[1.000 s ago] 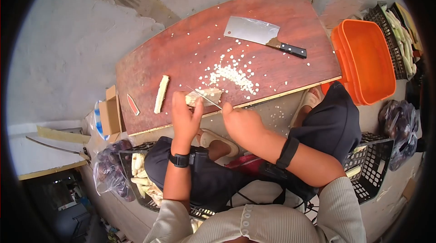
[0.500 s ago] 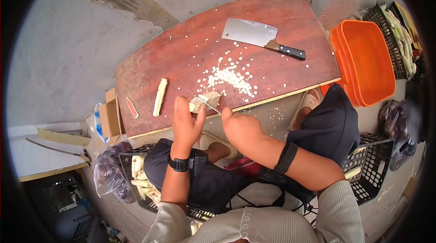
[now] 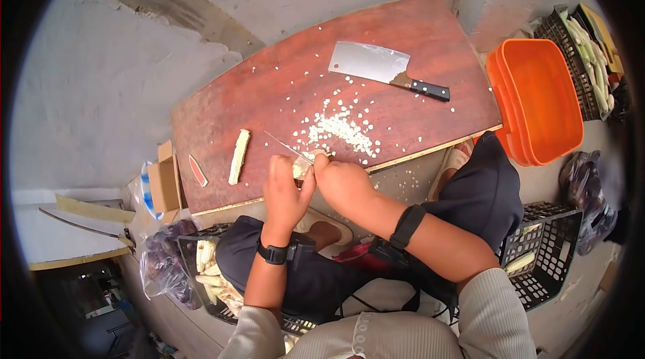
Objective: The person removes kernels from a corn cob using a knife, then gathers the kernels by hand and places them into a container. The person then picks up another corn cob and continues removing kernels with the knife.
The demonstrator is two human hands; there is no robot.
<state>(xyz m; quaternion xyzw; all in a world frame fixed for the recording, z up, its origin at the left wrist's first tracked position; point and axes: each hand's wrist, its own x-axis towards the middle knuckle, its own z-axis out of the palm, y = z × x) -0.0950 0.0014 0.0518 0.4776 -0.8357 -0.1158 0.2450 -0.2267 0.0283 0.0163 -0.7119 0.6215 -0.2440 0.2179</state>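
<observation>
Near the front edge of the reddish-brown table [image 3: 222, 104], my left hand [image 3: 283, 188] is closed around a pale corn cob [image 3: 302, 169], whose far end is partly covered by my fingers. My right hand [image 3: 344, 184] grips a thin knife [image 3: 285, 144]; its handle is hidden in my fist. The narrow blade crosses the cob and points to the far left. Just beyond the cob lies a loose pile of white corn kernels [image 3: 341, 128]. To the left, a stripped strip of cob [image 3: 239, 157] rests on the table.
A cleaver [image 3: 369, 63] lies toward the back right. Beside the table stand orange tubs [image 3: 545, 100]. Black crates [image 3: 568, 251] flank my legs, the left one holding corn ears [image 3: 209, 272]. A red-and-white flat piece [image 3: 197, 171] lies at the left; a cardboard box [image 3: 163, 181] adjoins the table.
My right hand has shifted left and closer to my left hand, carrying the knife along the cob. More of the cob is now covered. The view has tilted slightly.
</observation>
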